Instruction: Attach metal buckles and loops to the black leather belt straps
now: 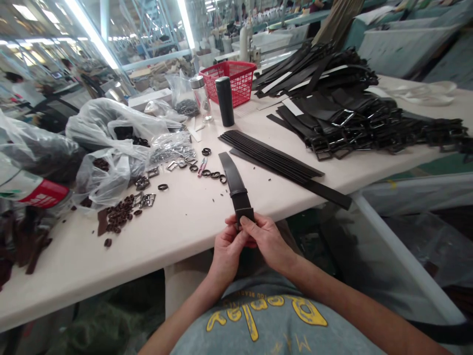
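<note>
While a red-and-white label (46, 192) shows at nine o'clock over the pale worktop (192, 222) and a workshop strip light (185, 24) glows at eleven, both hands (226, 246) (271, 241) pinch the near end of a black strap (232, 180) pointing toward twelve; yellow lettering (250, 323) at six perhaps reads "Replay".

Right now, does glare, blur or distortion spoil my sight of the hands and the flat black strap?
Head view: the left hand, right hand and flat black strap read fairly clearly; head view: a long white tube light glares at upper left; head view: the crinkled clear plastic bag shows pale highlights; head view: the large white plastic bin at upper right looks stretched and soft.
</note>
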### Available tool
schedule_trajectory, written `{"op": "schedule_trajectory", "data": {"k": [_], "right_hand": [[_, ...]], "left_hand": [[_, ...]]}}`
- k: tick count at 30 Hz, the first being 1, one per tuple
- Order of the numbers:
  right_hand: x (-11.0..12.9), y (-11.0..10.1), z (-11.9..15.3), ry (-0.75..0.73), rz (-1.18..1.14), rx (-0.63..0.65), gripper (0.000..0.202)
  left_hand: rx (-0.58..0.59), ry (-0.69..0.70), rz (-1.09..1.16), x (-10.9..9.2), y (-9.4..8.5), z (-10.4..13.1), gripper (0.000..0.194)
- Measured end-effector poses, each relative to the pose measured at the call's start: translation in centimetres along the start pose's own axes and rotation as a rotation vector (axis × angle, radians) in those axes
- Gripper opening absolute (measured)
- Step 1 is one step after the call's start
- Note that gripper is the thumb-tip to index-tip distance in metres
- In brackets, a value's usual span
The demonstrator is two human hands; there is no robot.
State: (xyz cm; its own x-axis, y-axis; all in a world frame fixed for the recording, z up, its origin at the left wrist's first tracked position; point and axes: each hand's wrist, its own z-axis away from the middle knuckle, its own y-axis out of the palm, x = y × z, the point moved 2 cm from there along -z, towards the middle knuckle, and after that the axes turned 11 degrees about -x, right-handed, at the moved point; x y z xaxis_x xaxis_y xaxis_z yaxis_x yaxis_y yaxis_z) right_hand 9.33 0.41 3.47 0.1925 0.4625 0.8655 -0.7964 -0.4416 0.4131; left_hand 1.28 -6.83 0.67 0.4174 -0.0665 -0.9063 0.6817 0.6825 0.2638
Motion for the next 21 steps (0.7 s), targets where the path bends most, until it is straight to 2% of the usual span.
{"op": "schedule_trajectory", "data": {"k": [3, 6, 9, 13, 15, 17, 19, 21], "right_hand": [[0.3, -0.2, -0.3, -0.049, 0.029, -0.044, 0.038], [0.9, -0.8, -0.5, -0.177, 0.121, -0.08, 0.033], [1.4, -1.0, -0.5, -0.321, 0.267, -0.088, 0.031], [1.1, -1.0, -0.3, -0.421, 0.452, -0.071, 0.032], [0.7, -1.2, -0.4, -0.486, 0.537, -0.075, 0.035], [0.2, -1.8, -0.7, -0.548, 0.607, -0.114, 0.038], [-0.2, -2.5, -1.2, -0.594, 0.656, -0.144, 0.04], [-0.4, -2.9, -1.5, -0.624, 0.673, -0.109, 0.039]], "left_hand": [[0.02, 0.042, -0.086, -1.0, -0.2, 0.0, 0.037], [-0.025, 0.177, -0.173, -2.8, -0.8, -0.3, 0.035], [-0.063, 0.241, -0.117, -4.5, -0.9, -0.9, 0.037], [0.1, 0.168, 0.07, -5.5, 0.5, -1.8, 0.068], [0.161, 0.132, 0.1, -5.5, 1.5, -2.0, 0.064], [0.174, 0.134, 0.092, -5.3, 2.2, -2.2, 0.052], [0.184, 0.165, 0.093, -5.3, 2.5, -2.3, 0.043], [0.21, 0.172, 0.108, -5.4, 2.4, -2.4, 0.042]]}}
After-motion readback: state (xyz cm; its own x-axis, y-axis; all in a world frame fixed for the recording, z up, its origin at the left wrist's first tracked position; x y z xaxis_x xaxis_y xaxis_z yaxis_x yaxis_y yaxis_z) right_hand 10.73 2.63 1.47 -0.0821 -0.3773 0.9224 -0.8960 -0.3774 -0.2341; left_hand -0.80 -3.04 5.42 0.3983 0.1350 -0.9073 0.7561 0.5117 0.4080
